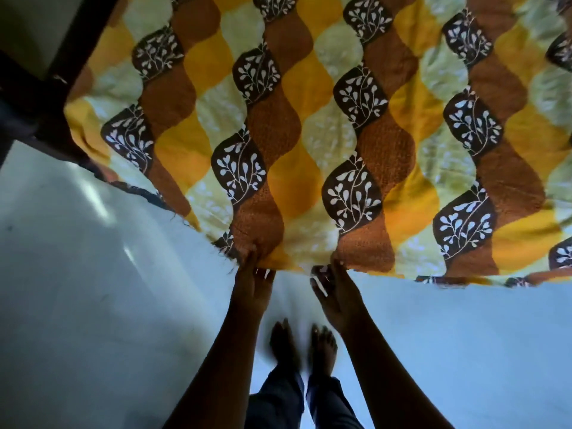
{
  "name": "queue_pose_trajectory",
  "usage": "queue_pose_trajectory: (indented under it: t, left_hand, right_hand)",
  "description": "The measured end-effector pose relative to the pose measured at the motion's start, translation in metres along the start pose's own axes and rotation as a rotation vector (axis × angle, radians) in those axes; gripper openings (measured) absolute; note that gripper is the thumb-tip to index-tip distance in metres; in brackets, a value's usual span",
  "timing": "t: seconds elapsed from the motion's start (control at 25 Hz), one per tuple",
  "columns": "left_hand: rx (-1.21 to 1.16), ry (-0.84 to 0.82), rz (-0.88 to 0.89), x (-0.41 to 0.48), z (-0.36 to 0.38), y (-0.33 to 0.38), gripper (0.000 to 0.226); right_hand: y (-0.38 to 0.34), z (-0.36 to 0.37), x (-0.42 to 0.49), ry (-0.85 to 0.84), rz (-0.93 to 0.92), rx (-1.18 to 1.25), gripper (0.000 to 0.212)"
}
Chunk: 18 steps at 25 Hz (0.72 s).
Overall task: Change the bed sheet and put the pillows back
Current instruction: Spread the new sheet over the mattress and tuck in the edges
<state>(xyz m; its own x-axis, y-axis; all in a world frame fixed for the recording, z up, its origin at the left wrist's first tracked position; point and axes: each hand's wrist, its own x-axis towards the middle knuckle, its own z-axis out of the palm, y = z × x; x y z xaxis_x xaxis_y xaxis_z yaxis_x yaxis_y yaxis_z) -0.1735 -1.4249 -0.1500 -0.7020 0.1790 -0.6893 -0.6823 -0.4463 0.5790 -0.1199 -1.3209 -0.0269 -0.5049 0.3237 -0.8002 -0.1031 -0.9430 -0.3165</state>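
Observation:
A bed sheet (pixel 309 119) with wavy yellow, orange and brown patches and white leaf prints spreads across the upper part of the head view, its near edge hanging over the side of the bed. My left hand (pixel 252 287) pinches that near edge from below, left of centre. My right hand (pixel 335 291) grips the same edge a little to the right, fingers curled around the hem. Both arms reach forward and up from the bottom of the frame. No pillows are in sight.
A pale glossy floor (pixel 93 305) lies beneath me, with my two bare feet (pixel 303 342) and dark trousers just behind the hands. A dark wooden bed frame or post (pixel 46 97) stands at the upper left corner of the sheet.

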Motion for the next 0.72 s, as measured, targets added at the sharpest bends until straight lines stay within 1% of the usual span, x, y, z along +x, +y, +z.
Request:
queue_pose_trajectory:
  t: [0.04,0.08,0.12,0.16,0.2,0.24,0.28,0.32,0.36,0.44,0.48,0.56,0.6,0.64,0.68,0.72]
  left_hand:
    - [-0.126,0.005,-0.071,0.003,0.002,0.012,0.024]
    - [-0.227,-0.030,-0.127,0.007,0.005,0.025,0.030]
    - [-0.277,-0.051,-0.119,0.012,0.008,0.040,0.040]
    - [-0.276,-0.015,-0.107,0.022,0.003,0.053,0.048]
    - [-0.299,-0.067,-0.073,0.033,-0.001,0.070,0.052]
    - [-0.296,-0.111,-0.038,0.046,-0.008,0.084,0.052]
    - [-0.288,-0.175,-0.013,0.058,-0.016,0.098,0.051]
    - [-0.247,-0.208,0.013,0.072,-0.022,0.113,0.050]
    - [-0.254,-0.306,0.016,0.084,-0.030,0.129,0.046]
    - [-0.274,-0.425,-0.050,0.108,-0.043,0.164,0.039]
    - [-0.183,-0.402,-0.056,0.116,-0.047,0.178,0.044]
    - [0.037,-0.278,-0.012,0.128,-0.057,0.204,0.075]
    - [0.100,-0.209,-0.025,0.130,-0.063,0.213,0.090]
    - [0.122,-0.127,-0.033,0.128,-0.068,0.219,0.099]
    - [0.122,-0.081,-0.019,0.126,-0.074,0.222,0.098]
    - [0.134,-0.035,-0.001,0.124,-0.081,0.224,0.083]
  right_hand:
    - [0.017,-0.016,0.023,-0.066,0.031,-0.045,0.053]
    - [0.033,-0.028,0.044,-0.096,0.056,-0.105,0.056]
    - [0.045,-0.032,0.056,-0.069,0.070,-0.152,0.061]
    - [0.059,-0.033,0.071,-0.089,0.101,-0.154,0.072]
    - [0.072,-0.024,0.079,-0.082,0.104,-0.172,0.085]
    - [0.086,-0.007,0.081,-0.109,0.093,-0.171,0.093]
    - [0.099,0.005,0.089,-0.120,0.082,-0.156,0.095]
    - [0.112,0.018,0.096,-0.132,0.063,-0.126,0.091]
    - [0.123,0.031,0.100,-0.136,0.060,-0.097,0.083]
    - [0.145,0.059,0.108,-0.089,0.029,-0.041,0.064]
    - [0.152,0.072,0.111,-0.077,0.015,-0.035,0.063]
    - [0.166,0.097,0.118,-0.015,-0.006,-0.007,0.057]
    - [0.170,0.105,0.119,0.036,-0.024,0.001,0.050]
    - [0.175,0.110,0.121,0.103,-0.043,-0.011,0.043]
    - [0.179,0.112,0.122,0.177,-0.051,-0.060,0.036]
    - [0.185,0.111,0.122,0.255,-0.062,-0.141,0.028]
